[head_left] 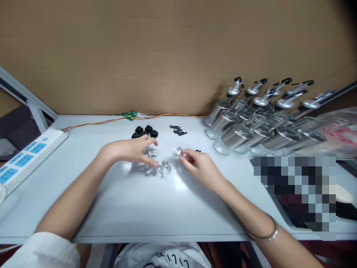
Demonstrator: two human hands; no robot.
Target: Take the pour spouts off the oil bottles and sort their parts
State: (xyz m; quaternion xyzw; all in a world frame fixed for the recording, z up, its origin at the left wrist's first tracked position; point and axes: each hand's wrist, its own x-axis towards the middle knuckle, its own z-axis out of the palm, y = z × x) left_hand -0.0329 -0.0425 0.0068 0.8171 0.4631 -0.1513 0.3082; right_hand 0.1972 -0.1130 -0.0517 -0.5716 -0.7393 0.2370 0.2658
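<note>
My left hand [136,149] reaches over a small cluster of silver pourer parts [165,169], its thumb and forefinger spread apart. The thumb tip is right beside one of these parts; whether it touches is unclear. Between thumb and fingertips, my right hand [196,163] pinches a silver pourer part [177,151], blurred, a little above the table. Black ribbed stoppers [148,129] are grouped just beyond my left hand. Thin black flip pieces [180,131] lie further back, and a few more dark bits are partly hidden behind my right hand.
Glass bottles with metal sleeves [242,134] and pourers crowd the back right. In front of them lies a dark, pixelated tablet-like object [290,193]. A white power strip [26,156] is at left. Red and yellow wires [103,121] run along the cardboard wall [134,59].
</note>
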